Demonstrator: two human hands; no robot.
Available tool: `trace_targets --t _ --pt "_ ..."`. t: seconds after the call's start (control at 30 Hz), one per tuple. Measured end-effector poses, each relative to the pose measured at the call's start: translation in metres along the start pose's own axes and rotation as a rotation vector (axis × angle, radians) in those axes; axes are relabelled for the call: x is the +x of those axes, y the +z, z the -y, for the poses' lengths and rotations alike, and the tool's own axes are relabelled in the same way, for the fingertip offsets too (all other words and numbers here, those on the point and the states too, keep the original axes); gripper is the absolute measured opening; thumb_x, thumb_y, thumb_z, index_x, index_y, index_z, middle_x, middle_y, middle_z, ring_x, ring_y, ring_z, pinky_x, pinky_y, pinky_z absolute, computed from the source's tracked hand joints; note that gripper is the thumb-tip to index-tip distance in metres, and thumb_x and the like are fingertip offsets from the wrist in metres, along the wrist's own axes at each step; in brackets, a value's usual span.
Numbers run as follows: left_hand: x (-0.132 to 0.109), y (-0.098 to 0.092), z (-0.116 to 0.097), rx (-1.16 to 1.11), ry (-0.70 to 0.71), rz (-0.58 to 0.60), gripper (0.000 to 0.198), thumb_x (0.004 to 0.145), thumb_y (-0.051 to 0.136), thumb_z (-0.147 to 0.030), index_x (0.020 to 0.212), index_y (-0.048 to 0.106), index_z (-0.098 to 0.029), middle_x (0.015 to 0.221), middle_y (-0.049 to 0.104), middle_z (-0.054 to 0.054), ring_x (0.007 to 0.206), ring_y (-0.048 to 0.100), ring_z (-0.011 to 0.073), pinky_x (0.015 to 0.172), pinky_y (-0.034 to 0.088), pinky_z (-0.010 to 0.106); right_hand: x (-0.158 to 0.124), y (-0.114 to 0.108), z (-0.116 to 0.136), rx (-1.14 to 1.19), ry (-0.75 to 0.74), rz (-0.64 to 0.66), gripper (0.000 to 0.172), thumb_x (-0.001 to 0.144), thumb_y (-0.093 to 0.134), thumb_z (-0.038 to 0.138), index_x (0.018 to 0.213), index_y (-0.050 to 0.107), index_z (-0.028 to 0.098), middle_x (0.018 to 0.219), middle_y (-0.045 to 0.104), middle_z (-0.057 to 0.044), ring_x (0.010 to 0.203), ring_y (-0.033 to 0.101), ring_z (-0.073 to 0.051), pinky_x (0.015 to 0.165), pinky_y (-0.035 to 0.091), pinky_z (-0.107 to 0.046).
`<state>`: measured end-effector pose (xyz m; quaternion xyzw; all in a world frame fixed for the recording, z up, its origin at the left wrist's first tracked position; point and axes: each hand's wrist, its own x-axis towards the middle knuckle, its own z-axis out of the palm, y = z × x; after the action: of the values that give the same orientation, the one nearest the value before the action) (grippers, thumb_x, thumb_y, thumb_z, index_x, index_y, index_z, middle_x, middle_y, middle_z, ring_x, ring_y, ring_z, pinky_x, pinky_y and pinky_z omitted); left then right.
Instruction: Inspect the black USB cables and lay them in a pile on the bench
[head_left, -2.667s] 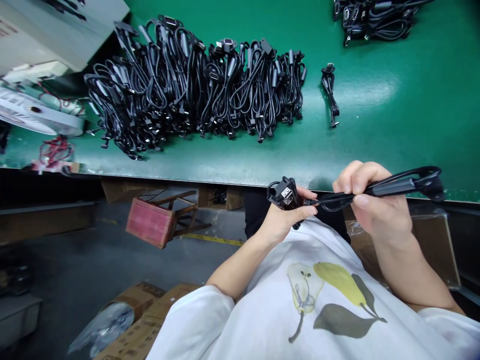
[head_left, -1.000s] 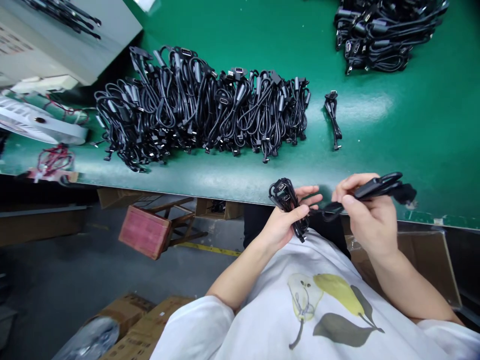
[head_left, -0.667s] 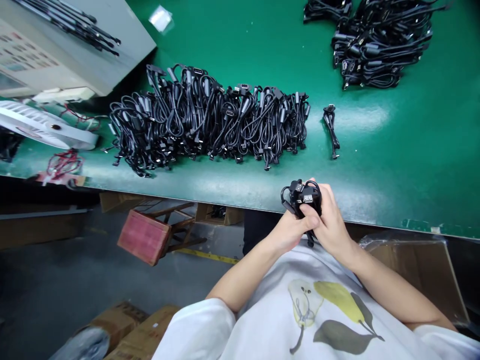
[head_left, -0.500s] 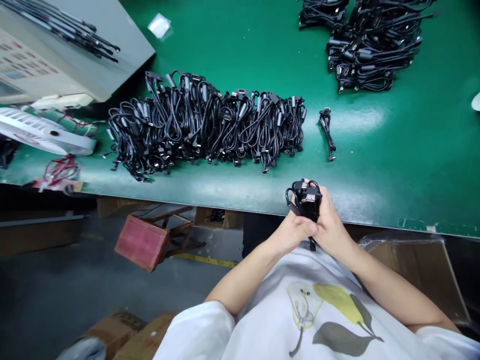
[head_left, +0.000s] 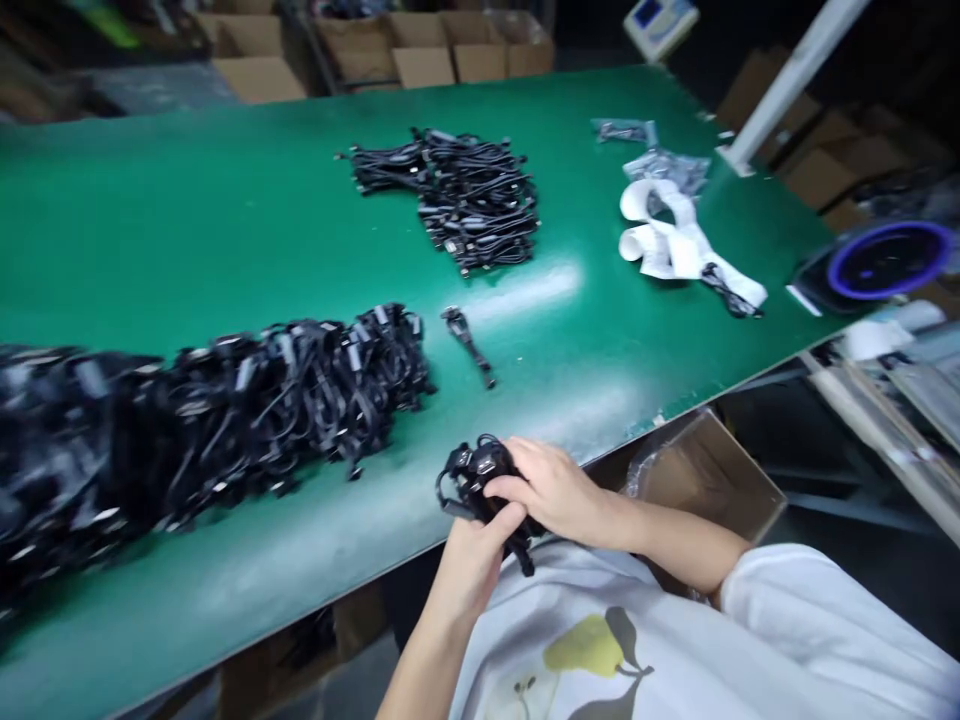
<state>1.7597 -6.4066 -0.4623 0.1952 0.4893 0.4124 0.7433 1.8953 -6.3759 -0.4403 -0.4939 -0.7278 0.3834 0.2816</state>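
A coiled black USB cable [head_left: 480, 482] is being held just over the front edge of a green workbench [head_left: 225, 230], clasped between the person's two hands. The left hand [head_left: 469, 570] is cupping it from below with the fingers curled in, while the right hand [head_left: 551, 488] is closing over the top, leaving the connector ends [head_left: 480, 462] showing on the far side. Just beyond, a long heap of black cables [head_left: 225, 405] is lying along the bench, a single bundled cable [head_left: 466, 345] is sitting near its end, and another cable pile [head_left: 450, 195] is lying farther back.
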Motion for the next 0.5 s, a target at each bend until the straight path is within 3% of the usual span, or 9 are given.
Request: trace_targets --t 0.1,0.17,0.23,0.37,0.43,0.5 --pt "0.005 0.010 -0.002 -0.007 -0.027 -0.066 0.055 0.068 0.088 -0.030 0.116 0.064 -0.019 0.109 0.070 0.006 0.090 0.068 0.0166 0.080 0.055 0.024 0.001 -0.030 -0.013 -0.093 0.077 -0.084 0.015 0.102 0.051 0.029 0.098 0.061 0.019 0.092 0.068 -0.002 0.086 0.065 -0.016 0.076 0.050 -0.026" --pt "0.009 0.012 -0.005 -0.020 -0.028 -0.050 0.046 0.070 0.087 -0.029 0.108 0.064 -0.019 0.089 0.069 0.001 0.065 0.060 0.0081 0.062 0.049 0.018 0.000 -0.069 -0.034 -0.311 0.183 -0.202 0.014 0.100 0.054 0.031 0.099 0.064 0.021 0.090 0.069 0.000 0.080 0.066 -0.014 0.069 0.049 -0.023" --pt "0.012 0.010 -0.008 -0.038 -0.020 -0.001 0.039 0.073 0.084 -0.031 0.104 0.063 -0.018 0.072 0.062 -0.003 0.049 0.047 0.0029 0.050 0.040 0.014 -0.004 -0.121 -0.065 -0.473 0.283 -0.333 0.017 0.095 0.062 0.035 0.094 0.066 0.019 0.090 0.068 -0.002 0.080 0.064 -0.016 0.067 0.046 -0.024" --pt "0.018 0.007 -0.008 -0.122 0.021 0.114 0.029 0.082 0.078 -0.034 0.101 0.065 -0.017 0.058 0.050 -0.008 0.039 0.030 -0.0014 0.043 0.030 0.013 -0.019 -0.229 -0.132 -0.721 0.465 -0.605 0.037 0.099 0.047 0.044 0.094 0.066 0.012 0.102 0.063 -0.013 0.096 0.062 -0.021 0.077 0.044 -0.031" --pt "0.019 0.009 -0.006 -0.194 0.008 0.144 0.032 0.081 0.079 -0.038 0.101 0.066 -0.016 0.059 0.052 -0.007 0.041 0.037 -0.0003 0.044 0.035 0.013 -0.026 -0.265 -0.155 -0.789 0.517 -0.649 0.039 0.097 0.045 0.045 0.089 0.065 0.013 0.100 0.064 -0.011 0.095 0.063 -0.019 0.076 0.044 -0.031" --pt "0.019 0.014 -0.006 -0.256 -0.028 0.141 0.042 0.074 0.084 -0.041 0.103 0.068 -0.016 0.071 0.064 -0.002 0.054 0.056 0.0048 0.053 0.046 0.015 -0.027 -0.281 -0.169 -0.815 0.515 -0.617 0.033 0.093 0.054 0.046 0.081 0.063 0.016 0.093 0.065 -0.010 0.092 0.064 -0.020 0.074 0.045 -0.031"
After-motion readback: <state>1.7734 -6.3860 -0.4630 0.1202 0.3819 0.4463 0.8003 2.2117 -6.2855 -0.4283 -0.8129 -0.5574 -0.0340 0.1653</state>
